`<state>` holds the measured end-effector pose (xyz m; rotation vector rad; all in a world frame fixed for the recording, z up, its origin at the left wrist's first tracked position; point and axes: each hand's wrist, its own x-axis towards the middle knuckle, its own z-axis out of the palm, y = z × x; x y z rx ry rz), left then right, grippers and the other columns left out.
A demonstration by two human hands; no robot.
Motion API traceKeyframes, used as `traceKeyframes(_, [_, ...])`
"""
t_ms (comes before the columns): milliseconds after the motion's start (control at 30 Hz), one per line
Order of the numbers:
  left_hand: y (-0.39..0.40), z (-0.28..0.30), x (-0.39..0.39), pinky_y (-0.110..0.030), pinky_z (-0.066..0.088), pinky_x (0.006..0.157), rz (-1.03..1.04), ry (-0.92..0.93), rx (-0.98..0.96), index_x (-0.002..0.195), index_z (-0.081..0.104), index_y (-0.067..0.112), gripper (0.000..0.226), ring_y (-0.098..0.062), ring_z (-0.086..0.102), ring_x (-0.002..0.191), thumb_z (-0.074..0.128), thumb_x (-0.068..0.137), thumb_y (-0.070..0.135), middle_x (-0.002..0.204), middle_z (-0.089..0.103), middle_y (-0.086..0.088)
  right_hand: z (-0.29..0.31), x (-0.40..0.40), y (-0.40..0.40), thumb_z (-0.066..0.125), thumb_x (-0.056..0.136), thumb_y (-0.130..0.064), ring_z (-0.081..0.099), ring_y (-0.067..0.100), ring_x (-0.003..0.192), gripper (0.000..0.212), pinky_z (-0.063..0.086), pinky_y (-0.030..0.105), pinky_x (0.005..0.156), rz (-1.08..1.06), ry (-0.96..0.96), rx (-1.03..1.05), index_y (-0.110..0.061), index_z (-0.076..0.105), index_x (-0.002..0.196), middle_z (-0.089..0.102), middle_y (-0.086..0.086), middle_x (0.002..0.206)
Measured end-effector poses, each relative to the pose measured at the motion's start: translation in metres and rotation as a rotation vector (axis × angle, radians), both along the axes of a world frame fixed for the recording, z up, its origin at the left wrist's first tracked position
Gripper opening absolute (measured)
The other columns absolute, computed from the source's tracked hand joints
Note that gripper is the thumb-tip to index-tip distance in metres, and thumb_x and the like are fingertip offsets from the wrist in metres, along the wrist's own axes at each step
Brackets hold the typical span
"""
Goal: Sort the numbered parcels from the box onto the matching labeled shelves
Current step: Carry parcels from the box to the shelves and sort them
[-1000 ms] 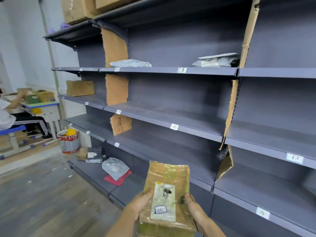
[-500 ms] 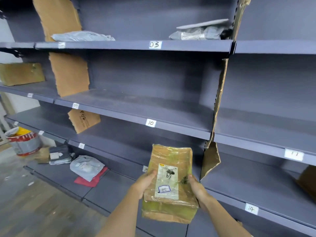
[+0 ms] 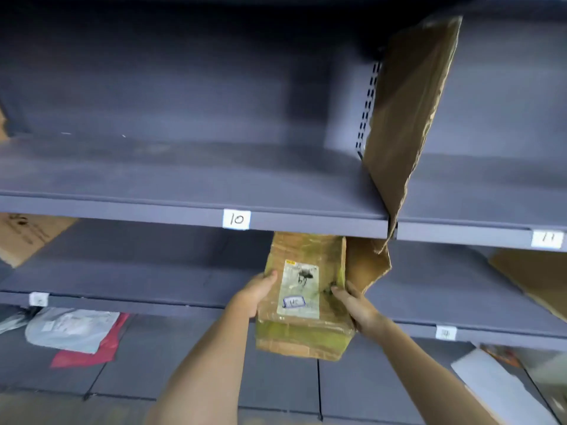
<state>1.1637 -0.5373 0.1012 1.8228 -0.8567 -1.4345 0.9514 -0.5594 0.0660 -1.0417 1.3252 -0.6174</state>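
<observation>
Head view: A person holds a tape-wrapped cardboard parcel (image 3: 302,299) out toward grey metal shelving, its far end passing under the front edge of the shelf tagged "10" (image 3: 236,219) and over the shelf below (image 3: 138,280). The left hand (image 3: 256,294) grips the parcel's left side, thumb on top near the white label (image 3: 298,289); the right hand (image 3: 357,308) grips its right side, fingertips curled over the top edge. The label carries a small boxed number written in blue, too blurred to read with certainty. The parcel's near end hangs in front of the lower shelf's front edge, and whether its far end touches that shelf cannot be told. A torn cardboard divider (image 3: 408,111) stands at the right end of the "10" shelf, separating it from the bay tagged "11" (image 3: 547,239); a ragged lower piece of cardboard (image 3: 368,265) hangs just beside the parcel's right side. Another small tag (image 3: 445,332), unreadable, sits on the lower shelf's front edge just right of the right hand, and one more (image 3: 39,299) near that edge's left end. On the bottom shelf at left lie a grey mailer bag (image 3: 70,328) on top of a red one (image 3: 92,352); a white flat packet (image 3: 497,388) lies at lower right. A brown cardboard sheet (image 3: 27,234) leans at the far left of the middle level
</observation>
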Motion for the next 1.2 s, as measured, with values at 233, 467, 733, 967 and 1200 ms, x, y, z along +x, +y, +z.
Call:
traceKeyframes(233, [-0.023, -0.015, -0.013, -0.042, 0.037, 0.108, 0.036, 0.052, 0.002, 0.144, 0.037, 0.013, 0.049, -0.028, 0.040, 0.134, 0.038, 0.101, 0.038, 0.149, 0.038, -0.008, 0.007, -0.012, 0.001, 0.062, 0.091, -0.026, 0.051, 0.016, 0.121, 0.075, 0.043, 0.032, 0.103, 0.102, 0.081, -0.147, -0.022, 0.018, 0.151, 0.049, -0.001, 0.138])
traceKeyframes(467, [-0.014, -0.018, -0.011, -0.037, 0.037, 0.107, 0.010, -0.248, -0.185, 0.143, 0.038, 0.013, 0.054, -0.025, 0.042, 0.131, 0.048, 0.097, 0.037, 0.146, 0.042, -0.005, 0.021, -0.017, 0.021, 0.075, 0.080, -0.019, 0.020, 0.015, 0.144, 0.106, 0.023, 0.034, 0.117, 0.410, 0.401, -0.336, -0.022, -0.003, 0.152, 0.013, -0.002, 0.157])
traceKeyframes(733, [0.023, -0.023, 0.019, -0.029, 0.035, 0.106, -0.609, -0.658, -0.241, 0.152, 0.011, 0.027, 0.097, -0.023, 0.039, 0.133, 0.076, 0.079, 0.025, 0.149, 0.035, -0.007, 0.030, -0.011, 0.017, 0.065, 0.089, -0.019, 0.016, 0.019, 0.146, 0.087, 0.024, 0.023, 0.109, 0.495, 0.781, -0.460, -0.018, 0.006, 0.153, 0.008, 0.010, 0.159])
traceKeyframes(967, [-0.013, -0.027, 0.001, -0.035, 0.042, 0.090, -0.493, -1.011, -0.313, 0.151, 0.020, 0.022, 0.071, -0.031, 0.052, 0.114, 0.060, 0.092, 0.023, 0.126, 0.056, -0.013, 0.023, 0.006, -0.026, 0.050, 0.097, -0.021, 0.041, 0.034, 0.133, 0.077, 0.036, 0.037, 0.107, 0.510, 1.088, -0.486, -0.008, -0.003, 0.152, -0.001, 0.017, 0.159])
traceKeyframes(1200, [-0.057, -0.033, 0.007, -0.037, 0.044, 0.091, -0.470, -1.046, -0.376, 0.151, 0.023, 0.020, 0.069, -0.033, 0.057, 0.109, 0.060, 0.093, 0.022, 0.118, 0.062, -0.015, 0.013, 0.013, -0.074, 0.046, 0.098, -0.010, 0.027, 0.024, 0.143, 0.076, 0.038, 0.036, 0.107, 0.499, 1.212, -0.501, -0.006, -0.009, 0.150, -0.001, 0.015, 0.159])
